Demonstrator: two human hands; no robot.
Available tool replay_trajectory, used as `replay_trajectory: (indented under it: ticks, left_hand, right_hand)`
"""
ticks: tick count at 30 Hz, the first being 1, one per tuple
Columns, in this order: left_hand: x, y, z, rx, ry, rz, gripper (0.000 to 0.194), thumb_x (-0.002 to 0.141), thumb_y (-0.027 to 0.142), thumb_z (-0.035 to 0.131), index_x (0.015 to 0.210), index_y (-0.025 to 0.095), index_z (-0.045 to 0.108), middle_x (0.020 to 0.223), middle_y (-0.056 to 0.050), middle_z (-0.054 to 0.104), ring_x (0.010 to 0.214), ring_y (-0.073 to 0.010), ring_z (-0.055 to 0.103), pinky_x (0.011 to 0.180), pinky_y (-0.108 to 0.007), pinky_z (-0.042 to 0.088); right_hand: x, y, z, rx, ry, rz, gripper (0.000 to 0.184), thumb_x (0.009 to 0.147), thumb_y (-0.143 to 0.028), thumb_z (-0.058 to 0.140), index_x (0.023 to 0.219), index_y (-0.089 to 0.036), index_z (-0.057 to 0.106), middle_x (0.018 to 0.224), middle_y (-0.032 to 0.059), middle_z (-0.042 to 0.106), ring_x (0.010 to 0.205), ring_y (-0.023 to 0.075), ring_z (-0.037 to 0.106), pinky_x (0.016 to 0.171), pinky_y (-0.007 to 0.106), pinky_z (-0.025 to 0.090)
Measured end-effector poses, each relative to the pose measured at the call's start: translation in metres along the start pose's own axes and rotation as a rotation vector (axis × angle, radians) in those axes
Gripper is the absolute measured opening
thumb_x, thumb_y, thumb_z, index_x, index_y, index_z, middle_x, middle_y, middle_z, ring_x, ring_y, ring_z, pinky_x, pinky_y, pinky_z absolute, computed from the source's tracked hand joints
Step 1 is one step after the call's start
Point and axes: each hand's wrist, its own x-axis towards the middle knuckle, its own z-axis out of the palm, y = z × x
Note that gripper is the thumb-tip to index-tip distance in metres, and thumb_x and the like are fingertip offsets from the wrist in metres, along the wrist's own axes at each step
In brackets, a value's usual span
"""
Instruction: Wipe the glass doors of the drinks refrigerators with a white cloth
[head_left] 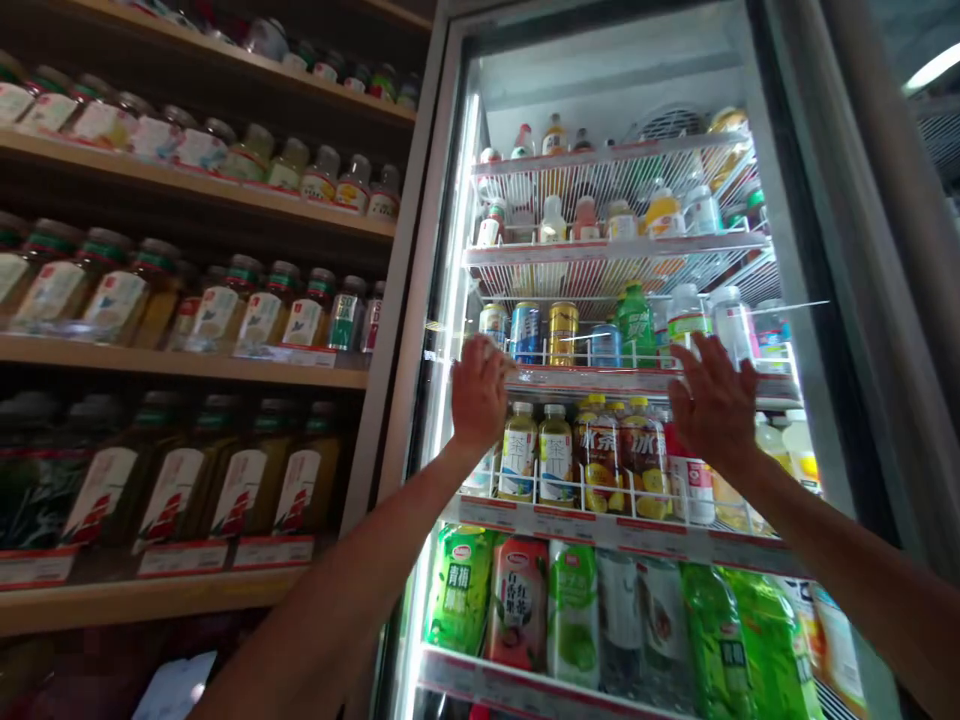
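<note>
I face an open drinks fridge point(450, 250) with lit wire shelves. My left hand point(480, 392) reaches up to the front rail of the can shelf point(592, 378), fingers curled against its left end. My right hand point(712, 398) is raised at the right end of the same rail, fingers spread and stretched out, holding nothing. Above the rail stand cans point(541, 332) and a green bottle point(636, 322). Just below my hands sit tea bottles point(536, 452) in a wire rack.
Large green and pink bottles point(517, 600) fill the lower fridge shelf. The fridge door point(862, 300) stands open at the right. Wooden shelves point(187, 365) at the left carry rows of labelled jars and bottles.
</note>
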Motion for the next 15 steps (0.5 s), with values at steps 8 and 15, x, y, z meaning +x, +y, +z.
replay_trajectory:
  ticks: [8,15]
  left_hand:
    - [-0.021,-0.024,-0.010,-0.015,-0.082,0.253,0.036,0.090,0.023,0.038,0.124,0.021,0.049,0.143,-0.008,0.038,0.134,-0.0185,0.033,0.113,-0.045,0.020]
    - [-0.050,-0.009,-0.015,-0.017,-0.067,0.322,0.036,0.089,0.023,0.041,0.124,0.019,0.049,0.143,-0.009,0.038,0.137,-0.0211,0.026,0.110,-0.043,0.027]
  right_hand:
    - [0.003,-0.048,0.009,0.023,-0.141,-0.122,0.043,0.091,-0.033,0.036,0.131,-0.023,0.043,0.145,0.0085,0.035,0.136,0.0268,0.029,0.107,0.054,0.023]
    - [0.001,-0.044,0.010,0.084,-0.131,-0.098,0.046,0.090,-0.031,0.037,0.135,-0.024,0.039,0.146,0.0077,0.034,0.135,0.0287,0.029,0.109,0.056,0.019]
